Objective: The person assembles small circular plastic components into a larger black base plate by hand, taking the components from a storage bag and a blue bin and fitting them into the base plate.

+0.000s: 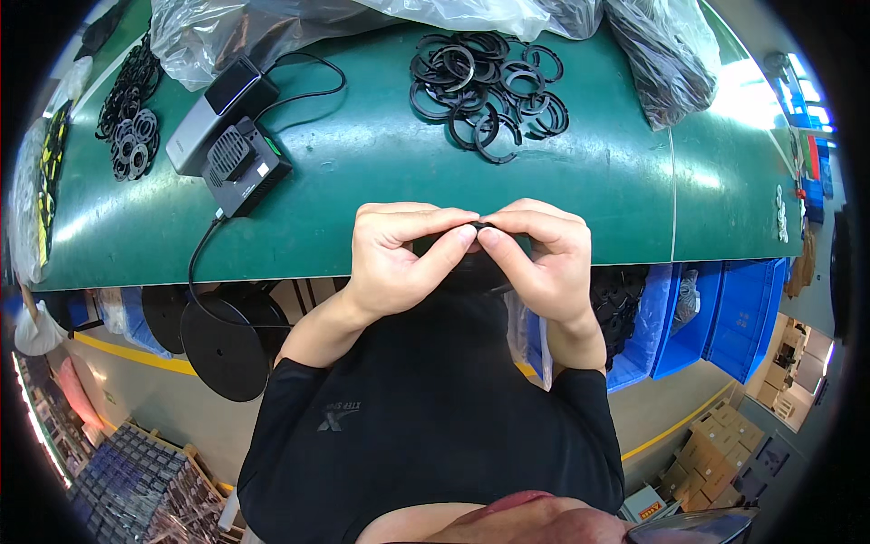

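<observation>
My left hand and my right hand meet just in front of the green table's near edge. Thumb and forefinger of each pinch a small black part between them, fingertips nearly touching. Most of that part is covered by the fingers, so its full shape does not show. Farther back on the table, a loose pile of black open rings lies roughly ahead of my hands, several overlapping one another.
Left on the green table stands a grey-and-black device with cables. Beyond it lie bunched black rings. Clear plastic bags line the far side. Blue bins sit below the right edge; a round black stool seat is below left.
</observation>
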Demonstrator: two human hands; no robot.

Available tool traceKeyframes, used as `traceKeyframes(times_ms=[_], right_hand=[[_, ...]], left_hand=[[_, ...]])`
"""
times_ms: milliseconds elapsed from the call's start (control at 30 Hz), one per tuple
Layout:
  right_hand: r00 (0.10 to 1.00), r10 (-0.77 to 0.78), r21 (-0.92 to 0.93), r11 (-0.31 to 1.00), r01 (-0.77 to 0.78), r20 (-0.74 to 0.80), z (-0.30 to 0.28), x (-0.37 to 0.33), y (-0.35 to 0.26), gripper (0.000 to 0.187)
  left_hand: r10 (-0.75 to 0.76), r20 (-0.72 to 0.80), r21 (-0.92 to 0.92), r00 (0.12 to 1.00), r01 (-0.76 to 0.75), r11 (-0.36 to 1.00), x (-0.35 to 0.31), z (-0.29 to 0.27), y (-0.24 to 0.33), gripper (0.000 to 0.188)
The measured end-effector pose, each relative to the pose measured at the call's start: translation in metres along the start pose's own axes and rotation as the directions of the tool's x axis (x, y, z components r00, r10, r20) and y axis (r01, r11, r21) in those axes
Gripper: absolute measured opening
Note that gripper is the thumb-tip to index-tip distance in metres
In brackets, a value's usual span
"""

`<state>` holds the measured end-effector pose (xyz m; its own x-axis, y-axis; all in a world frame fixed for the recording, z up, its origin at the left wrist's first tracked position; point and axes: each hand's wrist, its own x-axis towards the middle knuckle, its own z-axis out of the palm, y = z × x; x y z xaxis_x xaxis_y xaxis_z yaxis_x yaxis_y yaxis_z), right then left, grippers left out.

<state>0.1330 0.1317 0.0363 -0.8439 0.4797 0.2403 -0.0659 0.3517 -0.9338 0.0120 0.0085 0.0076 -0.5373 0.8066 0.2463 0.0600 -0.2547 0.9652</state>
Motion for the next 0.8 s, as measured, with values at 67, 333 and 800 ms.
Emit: traceKeyframes(times_ms=[67,333,800], right_hand=[[0.999,0.031,0.024,0.999,-0.031,0.009,0.002,0.0,-0.001,0.006],[0.992,0.125,0.156,0.98,-0.126,0.016,0.004,-0.001,-0.001,0.008],[0.998,-0.01,-0.083,0.996,0.015,0.059,-0.004,0.001,-0.003,0.009]], left_hand=[[-0.001,-0.004,0.008,1.0,0.001,1.0,0.0,-0.001,0.0,0.013],[-0.025,0.031,-0.105,0.999,0.028,0.994,0.0,-0.004,0.0,0.015],[-0.022,0.124,0.188,0.992,-0.002,0.982,0.006,-0.013,0.014,0.015]])
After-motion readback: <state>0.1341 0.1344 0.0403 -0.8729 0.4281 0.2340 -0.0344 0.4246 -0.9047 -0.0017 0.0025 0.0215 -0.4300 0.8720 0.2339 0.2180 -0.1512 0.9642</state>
